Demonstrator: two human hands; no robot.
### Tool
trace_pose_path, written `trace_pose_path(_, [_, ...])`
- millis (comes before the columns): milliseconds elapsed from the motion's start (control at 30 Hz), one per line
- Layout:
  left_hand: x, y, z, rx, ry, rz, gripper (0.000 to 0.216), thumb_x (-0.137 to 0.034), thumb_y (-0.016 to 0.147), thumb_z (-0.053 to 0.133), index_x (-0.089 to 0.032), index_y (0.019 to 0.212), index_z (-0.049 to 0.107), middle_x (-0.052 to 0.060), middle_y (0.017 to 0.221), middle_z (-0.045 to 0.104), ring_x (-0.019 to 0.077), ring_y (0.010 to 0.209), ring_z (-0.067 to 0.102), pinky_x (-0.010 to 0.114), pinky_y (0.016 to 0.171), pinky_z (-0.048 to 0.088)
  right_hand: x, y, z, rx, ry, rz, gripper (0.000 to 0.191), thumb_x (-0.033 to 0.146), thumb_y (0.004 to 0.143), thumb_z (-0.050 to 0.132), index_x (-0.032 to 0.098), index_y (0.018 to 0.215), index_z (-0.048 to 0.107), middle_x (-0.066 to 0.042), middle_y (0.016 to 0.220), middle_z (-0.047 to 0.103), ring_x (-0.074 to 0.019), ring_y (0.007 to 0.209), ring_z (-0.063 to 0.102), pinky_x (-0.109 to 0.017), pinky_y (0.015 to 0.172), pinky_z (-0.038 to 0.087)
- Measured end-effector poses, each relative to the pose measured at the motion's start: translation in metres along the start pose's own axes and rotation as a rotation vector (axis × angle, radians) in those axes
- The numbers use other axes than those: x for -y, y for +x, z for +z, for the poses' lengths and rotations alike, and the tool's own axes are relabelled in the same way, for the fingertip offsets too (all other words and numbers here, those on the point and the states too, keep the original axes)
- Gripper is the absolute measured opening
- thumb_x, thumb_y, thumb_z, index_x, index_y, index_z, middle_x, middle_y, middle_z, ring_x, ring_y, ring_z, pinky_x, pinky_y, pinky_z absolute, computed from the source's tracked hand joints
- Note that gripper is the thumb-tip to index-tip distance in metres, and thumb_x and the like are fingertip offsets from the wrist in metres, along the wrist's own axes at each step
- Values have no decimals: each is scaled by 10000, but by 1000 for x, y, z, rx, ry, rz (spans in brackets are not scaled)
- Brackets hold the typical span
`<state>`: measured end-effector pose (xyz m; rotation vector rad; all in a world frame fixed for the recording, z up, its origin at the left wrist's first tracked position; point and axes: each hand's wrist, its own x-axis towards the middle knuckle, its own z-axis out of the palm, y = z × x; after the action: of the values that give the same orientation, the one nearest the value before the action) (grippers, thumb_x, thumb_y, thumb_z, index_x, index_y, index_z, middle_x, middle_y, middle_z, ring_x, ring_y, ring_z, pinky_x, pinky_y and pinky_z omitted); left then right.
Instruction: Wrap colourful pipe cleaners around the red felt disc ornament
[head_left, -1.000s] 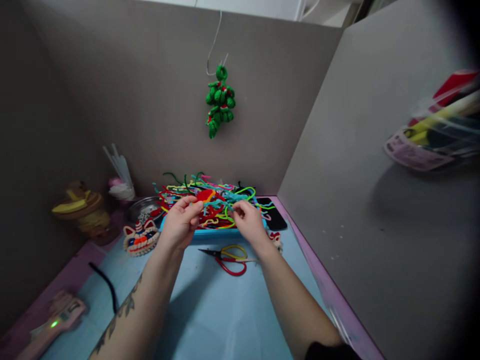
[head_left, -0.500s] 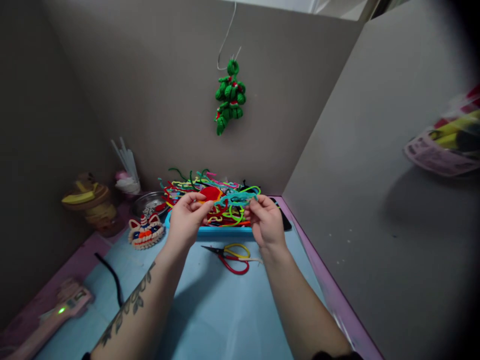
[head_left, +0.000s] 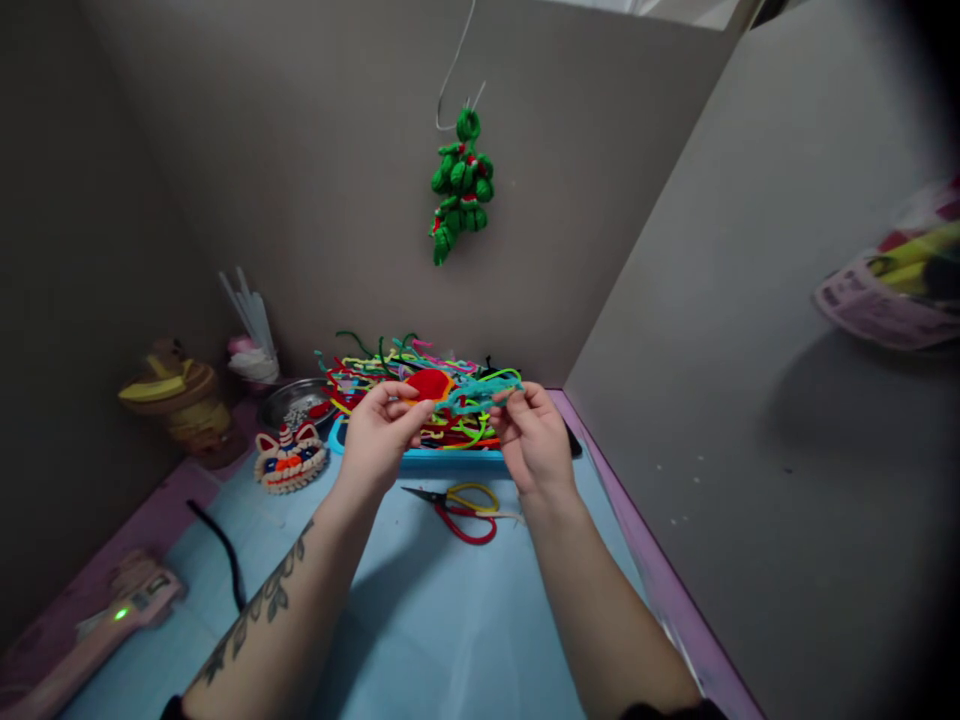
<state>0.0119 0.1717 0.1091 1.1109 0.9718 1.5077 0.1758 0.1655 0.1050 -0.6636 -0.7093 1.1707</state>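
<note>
My left hand (head_left: 380, 435) pinches a red rounded piece with an orange edge (head_left: 431, 386) between thumb and fingers. Teal braided cords (head_left: 478, 392) run from that piece across to my right hand (head_left: 537, 437), whose thumb and fingertips are closed on their far end. Both hands are raised in front of a blue tray (head_left: 450, 459) heaped with many-coloured cords (head_left: 367, 372). On the blue mat below the hands lies a pair of scissors (head_left: 471, 513) with one yellow and one red handle loop, its blades pointing left.
Left of the tray are a metal bowl (head_left: 279, 408) of small beads and a knotted animal-face piece (head_left: 291, 460). A black cord (head_left: 225, 550) and pink device (head_left: 135, 610) lie nearer. A green knotted ornament (head_left: 461, 185) hangs at the back wall; a pouch (head_left: 885, 300) hangs right.
The red piece and teal cords have shifted slightly to the right, still held in both hands. The camera view has moved a little; the scissors and tray stay put.
</note>
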Motion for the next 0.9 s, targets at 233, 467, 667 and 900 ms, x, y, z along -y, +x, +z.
trace_pose_path(233, [5,0,-2,130,-45,32,317,-279,629,777,-177,797,529,-96,453,491,29,346,404,135,378,303,-8,9,-11,83,100,332,218,226,658,771,201,699,558,43,595,629,-86,493,595,-175,410,506])
trace_pose_path(467, [-2,2,-4,209,-257,-154,408,-277,536,826,-190,773,506,-123,424,408,0,305,294,114,331,178,-2,-3,1,17,-18,350,330,281,577,816,203,683,513,92,490,533,-52,390,496,-128,317,337])
trace_pose_path(667, [-3,-1,-7,252,-371,-259,459,-302,494,855,-204,767,499,-129,423,378,-15,288,216,118,311,122,9,-9,5,9,-117,200,360,259,475,833,178,594,503,88,498,490,-34,431,406,-156,402,321])
trace_pose_path(900, [-4,-7,-3,305,-408,-257,468,-321,497,862,-200,732,475,-132,414,354,-17,284,204,105,302,135,12,-19,0,-20,-500,-426,190,262,650,737,204,665,557,9,748,524,-128,684,505,-262,599,425])
